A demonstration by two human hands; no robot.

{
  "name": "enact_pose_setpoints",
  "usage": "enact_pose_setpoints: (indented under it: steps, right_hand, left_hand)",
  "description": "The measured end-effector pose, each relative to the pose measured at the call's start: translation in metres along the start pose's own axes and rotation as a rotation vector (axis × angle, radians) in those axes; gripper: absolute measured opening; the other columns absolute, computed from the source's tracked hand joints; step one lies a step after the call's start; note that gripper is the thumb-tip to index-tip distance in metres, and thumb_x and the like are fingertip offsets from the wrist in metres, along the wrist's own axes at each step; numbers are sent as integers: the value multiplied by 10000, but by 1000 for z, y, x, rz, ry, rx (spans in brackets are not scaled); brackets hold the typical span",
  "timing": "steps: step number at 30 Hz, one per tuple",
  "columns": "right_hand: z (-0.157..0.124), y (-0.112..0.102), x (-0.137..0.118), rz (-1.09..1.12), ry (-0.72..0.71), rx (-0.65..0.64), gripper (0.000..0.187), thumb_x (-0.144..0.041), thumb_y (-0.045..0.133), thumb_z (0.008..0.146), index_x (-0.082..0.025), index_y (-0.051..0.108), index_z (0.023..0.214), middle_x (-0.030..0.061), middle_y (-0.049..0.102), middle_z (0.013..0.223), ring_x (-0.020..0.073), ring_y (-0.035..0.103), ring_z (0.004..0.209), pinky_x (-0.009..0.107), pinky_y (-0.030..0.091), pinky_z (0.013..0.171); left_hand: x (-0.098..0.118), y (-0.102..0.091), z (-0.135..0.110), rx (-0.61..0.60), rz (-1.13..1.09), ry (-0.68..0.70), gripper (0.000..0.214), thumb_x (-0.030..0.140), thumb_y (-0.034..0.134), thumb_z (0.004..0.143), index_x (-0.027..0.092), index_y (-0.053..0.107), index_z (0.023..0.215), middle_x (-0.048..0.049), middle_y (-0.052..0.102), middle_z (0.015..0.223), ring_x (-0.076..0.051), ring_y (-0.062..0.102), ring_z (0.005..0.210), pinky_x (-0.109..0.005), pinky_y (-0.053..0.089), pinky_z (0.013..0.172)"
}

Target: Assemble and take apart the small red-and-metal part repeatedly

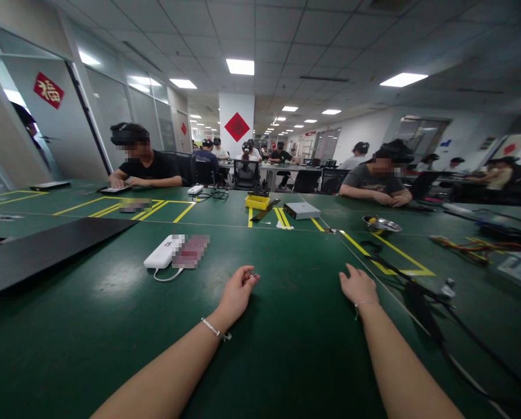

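My left hand (237,293) is over the green tabletop (286,337), its thumb and fingers closed on a small, shiny, clear-looking piece (254,275). That piece is too small to name. To the right, my right hand (360,286) rests low at the table with its fingers apart and nothing seen in it. Beyond my left hand, a white power bank (162,253) lies beside a blurred phone (191,252), joined to it by a short white cable (168,279).
A black panel (46,250) lies at left. Farther back are a yellow bin (257,202), a grey box (301,210) and a metal bowl (385,226). Black cables (430,308) run along the right. Two people in headsets sit across the table.
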State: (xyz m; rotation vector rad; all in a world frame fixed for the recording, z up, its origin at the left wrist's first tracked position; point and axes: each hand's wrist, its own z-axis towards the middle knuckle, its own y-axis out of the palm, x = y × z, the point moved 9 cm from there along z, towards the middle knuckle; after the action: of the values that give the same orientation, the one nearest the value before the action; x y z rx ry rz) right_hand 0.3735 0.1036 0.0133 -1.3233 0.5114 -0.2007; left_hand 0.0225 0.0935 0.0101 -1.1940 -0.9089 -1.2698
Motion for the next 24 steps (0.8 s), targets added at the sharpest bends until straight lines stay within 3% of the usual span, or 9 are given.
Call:
enact_pose_setpoints:
  steps: [5, 12, 16, 21, 24]
  right_hand:
    - [5, 10, 15, -48, 7, -77, 429, -236, 341, 727, -157, 540, 1099, 135, 516, 1134, 271, 484, 1011, 374, 391, 810]
    - [2, -2, 11, 16, 32, -8, 327, -157, 410, 651, -183, 643, 878, 128, 596, 956, 259, 552, 841, 352, 426, 667]
    - [-16, -2, -39, 429, -90, -37, 206, -225, 486, 644, -175, 627, 786, 84, 617, 850, 194, 564, 752, 304, 421, 667]
    - [-72, 23, -131, 1146, -169, -429, 137, -201, 610, 566, -159, 598, 696, 24, 592, 663, 123, 525, 613, 260, 410, 608]
    - [-105, 35, -166, 1409, -155, -657, 169, -206, 660, 546, -147, 590, 687, 19, 590, 655, 94, 506, 583, 247, 395, 598]
  left_hand:
    - [3, 1, -1, -17, -47, -19, 199, 162, 423, 755, 154, 443, 952, -73, 598, 952, -133, 563, 900, -284, 431, 807]
    - [16, -3, -6, -8, 211, -22, 164, 176, 489, 691, 154, 549, 842, -2, 569, 725, -111, 514, 636, -230, 411, 603]
    - [14, -3, -6, -8, 239, -17, 188, 176, 504, 674, 161, 574, 847, 13, 532, 657, -110, 487, 606, -226, 392, 584]
    - [4, 5, -3, -80, 161, 23, 192, 202, 521, 675, 161, 580, 854, 2, 559, 682, -116, 508, 622, -229, 402, 601]
    - [2, 10, -3, -125, 83, 27, 223, 210, 520, 688, 153, 565, 900, -22, 598, 768, -128, 541, 697, -239, 418, 660]
